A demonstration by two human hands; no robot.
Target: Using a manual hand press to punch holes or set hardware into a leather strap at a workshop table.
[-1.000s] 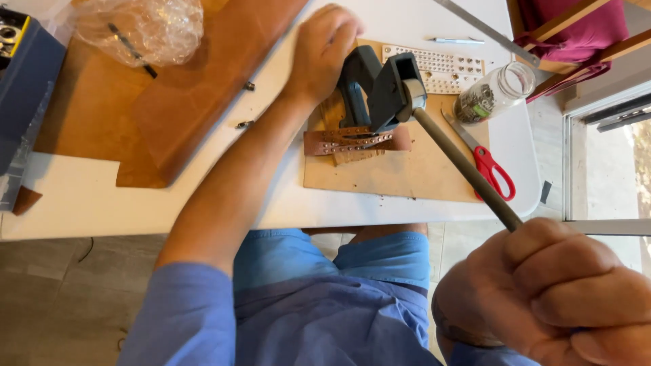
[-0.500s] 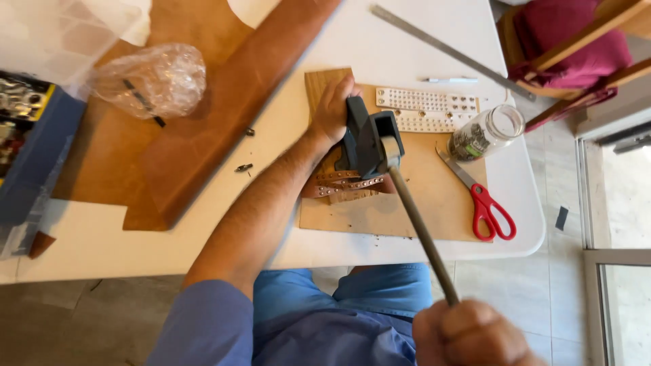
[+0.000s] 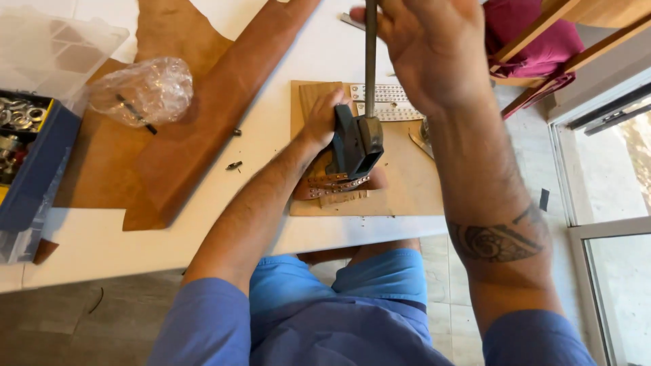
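A dark metal hand press (image 3: 356, 144) stands on a wooden board (image 3: 407, 183) on the white table (image 3: 122, 251). My left hand (image 3: 324, 120) rests against the press body, steadying it. My right hand (image 3: 434, 51) is raised at the top of the view, fingers loosely around the long metal lever (image 3: 370, 61) that stands upright from the press. Under the press lies a brown leather strap (image 3: 332, 188) with a row of rivets. A pale perforated strip (image 3: 383, 102) lies on the board behind the press.
Large pieces of tan leather (image 3: 196, 129) cover the table's left part, with a crumpled clear bag (image 3: 142, 91) on them. A blue box (image 3: 27, 156) with metal rings sits at far left. Small metal bits (image 3: 234, 165) lie on the table. Wooden chair with maroon cloth (image 3: 536, 41) stands at right.
My right hand has swung the lever from a low slant near me up to upright over the press. The view moved closer. My left hand stayed on the press.
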